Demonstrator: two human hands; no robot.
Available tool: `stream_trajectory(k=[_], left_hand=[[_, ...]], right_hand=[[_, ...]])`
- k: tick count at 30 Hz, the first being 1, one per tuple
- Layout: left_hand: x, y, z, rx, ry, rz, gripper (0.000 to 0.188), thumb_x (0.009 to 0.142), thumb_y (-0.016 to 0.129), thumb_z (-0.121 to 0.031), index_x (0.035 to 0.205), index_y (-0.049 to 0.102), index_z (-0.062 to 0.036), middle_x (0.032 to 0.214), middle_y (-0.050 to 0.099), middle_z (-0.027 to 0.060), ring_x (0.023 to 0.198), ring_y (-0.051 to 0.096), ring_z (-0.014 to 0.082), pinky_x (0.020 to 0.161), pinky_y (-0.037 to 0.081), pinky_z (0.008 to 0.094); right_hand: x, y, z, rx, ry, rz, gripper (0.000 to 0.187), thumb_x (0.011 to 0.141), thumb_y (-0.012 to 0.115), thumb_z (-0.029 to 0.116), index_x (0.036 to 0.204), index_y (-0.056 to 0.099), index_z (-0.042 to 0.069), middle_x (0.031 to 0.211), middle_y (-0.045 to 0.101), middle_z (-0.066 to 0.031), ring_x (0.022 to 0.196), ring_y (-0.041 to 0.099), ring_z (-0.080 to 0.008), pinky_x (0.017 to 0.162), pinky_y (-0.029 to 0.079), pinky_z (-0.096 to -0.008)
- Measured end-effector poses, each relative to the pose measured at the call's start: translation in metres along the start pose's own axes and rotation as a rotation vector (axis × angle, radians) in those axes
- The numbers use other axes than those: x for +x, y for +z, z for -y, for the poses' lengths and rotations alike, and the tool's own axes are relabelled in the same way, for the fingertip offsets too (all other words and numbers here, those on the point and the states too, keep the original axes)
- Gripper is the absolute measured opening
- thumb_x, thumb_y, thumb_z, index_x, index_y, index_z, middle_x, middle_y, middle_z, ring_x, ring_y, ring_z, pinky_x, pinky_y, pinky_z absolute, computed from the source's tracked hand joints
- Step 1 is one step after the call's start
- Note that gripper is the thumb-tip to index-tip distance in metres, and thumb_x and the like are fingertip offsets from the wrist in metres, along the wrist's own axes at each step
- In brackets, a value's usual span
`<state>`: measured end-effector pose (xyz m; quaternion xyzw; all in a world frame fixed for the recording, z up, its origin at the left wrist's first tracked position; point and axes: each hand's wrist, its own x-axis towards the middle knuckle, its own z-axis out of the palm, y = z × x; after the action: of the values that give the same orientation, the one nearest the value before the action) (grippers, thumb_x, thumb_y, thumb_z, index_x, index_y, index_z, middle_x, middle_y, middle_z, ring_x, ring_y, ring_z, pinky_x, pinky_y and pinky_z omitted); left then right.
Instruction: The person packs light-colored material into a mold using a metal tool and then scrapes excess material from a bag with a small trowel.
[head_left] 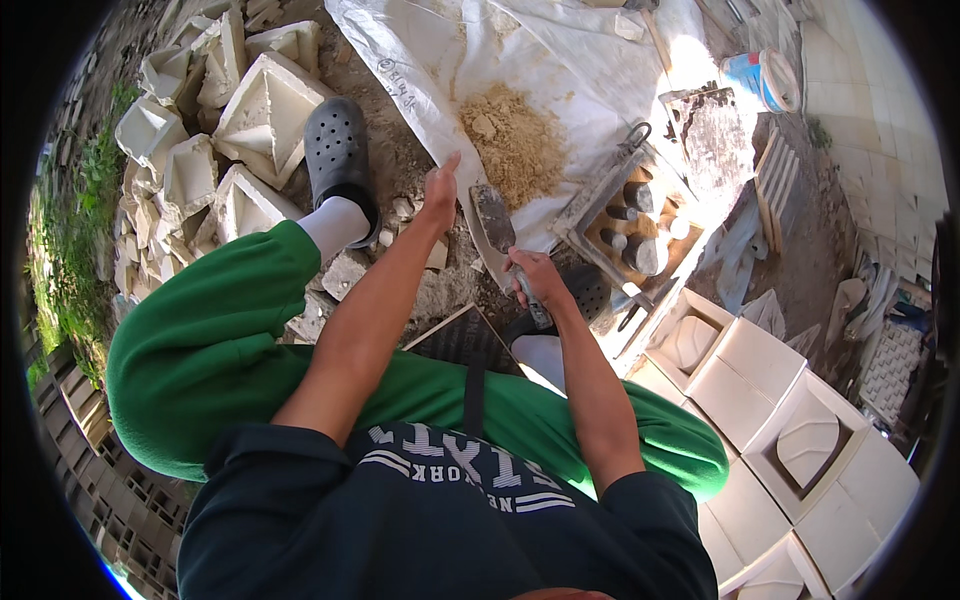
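Observation:
My right hand (536, 278) is wrapped round the handle of a trowel (493, 220). The trowel's dirty blade points away from me, along the near edge of a white plastic sheet (590, 65). At that same edge, farther left, my left hand (440, 196) is closed on the sheet's border; its fingers are partly hidden. A heap of tan sandy powder (512, 140) lies on the sheet just beyond both hands. Right of the trowel stands a box-shaped mould (588, 208) with several dark, round-topped cylinders (642, 256) inside.
Broken off-white cast pieces (268, 115) are piled at the left, beside my grey clog (338, 145). Pale hollow blocks (745, 385) stand in rows at the lower right. A blue and white bucket (768, 80) lies at the far right, near a stained board (712, 135).

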<state>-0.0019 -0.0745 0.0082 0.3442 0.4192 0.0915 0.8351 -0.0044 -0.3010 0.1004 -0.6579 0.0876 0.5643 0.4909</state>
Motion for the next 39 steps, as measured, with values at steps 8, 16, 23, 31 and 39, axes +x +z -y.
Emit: stream_trajectory(k=[8, 16, 23, 31, 39], left_hand=[[-0.013, -0.001, -0.002, 0.159, -0.059, -0.230, 0.053, 0.091, 0.057, -0.037, 0.120, 0.053, 0.0077, 0.107, 0.060, 0.0107, 0.092, 0.052, 0.0196, 0.085, 0.041, 0.0354], [0.007, -0.033, 0.019, 0.104, -0.130, -0.239, 0.061, 0.091, 0.057, -0.040, 0.123, 0.048, 0.0110, 0.113, 0.057, 0.0155, 0.099, 0.051, 0.0213, 0.089, 0.040, 0.0367], [-0.005, -0.009, 0.004, 0.285, -0.086, -0.285, 0.068, 0.091, 0.055, -0.044, 0.122, 0.046, 0.0159, 0.112, 0.057, 0.0198, 0.098, 0.053, 0.0242, 0.087, 0.042, 0.0378], [-0.013, -0.003, -0.005, 0.366, -0.080, -0.305, 0.060, 0.092, 0.054, -0.043, 0.111, 0.054, 0.0145, 0.101, 0.059, 0.0185, 0.091, 0.053, 0.0240, 0.082, 0.043, 0.0399], [-0.010, 0.003, -0.008, 0.415, -0.080, -0.219, 0.048, 0.092, 0.056, -0.040, 0.105, 0.055, 0.0055, 0.084, 0.052, 0.0068, 0.076, 0.049, 0.0172, 0.068, 0.044, 0.0377]], right_hand=[[0.057, 0.024, 0.008, 0.102, -0.060, 0.008, 0.042, 0.096, 0.047, 0.040, 0.082, 0.057, 0.002, 0.052, 0.050, -0.0062, 0.035, 0.047, -0.0147, 0.033, 0.037, -0.0306], [0.081, 0.051, -0.010, 0.216, -0.245, -0.244, 0.042, 0.096, 0.048, 0.035, 0.073, 0.052, 0.000, 0.044, 0.046, -0.0075, 0.029, 0.045, -0.0178, 0.029, 0.034, -0.0329], [0.092, 0.036, 0.017, -0.053, -0.263, -0.390, 0.042, 0.094, 0.049, 0.035, 0.074, 0.053, -0.002, 0.046, 0.050, -0.0108, 0.032, 0.049, -0.0204, 0.035, 0.040, -0.0356], [0.096, 0.035, 0.048, -0.530, -0.244, -0.778, 0.046, 0.091, 0.048, 0.041, 0.091, 0.062, -0.003, 0.081, 0.066, -0.0228, 0.081, 0.063, -0.0401, 0.073, 0.049, -0.0483], [0.075, 0.029, 0.020, -0.772, -0.439, -0.767, 0.049, 0.093, 0.049, 0.037, 0.121, 0.051, -0.002, 0.105, 0.060, -0.0272, 0.098, 0.058, -0.0422, 0.081, 0.045, -0.0487]])
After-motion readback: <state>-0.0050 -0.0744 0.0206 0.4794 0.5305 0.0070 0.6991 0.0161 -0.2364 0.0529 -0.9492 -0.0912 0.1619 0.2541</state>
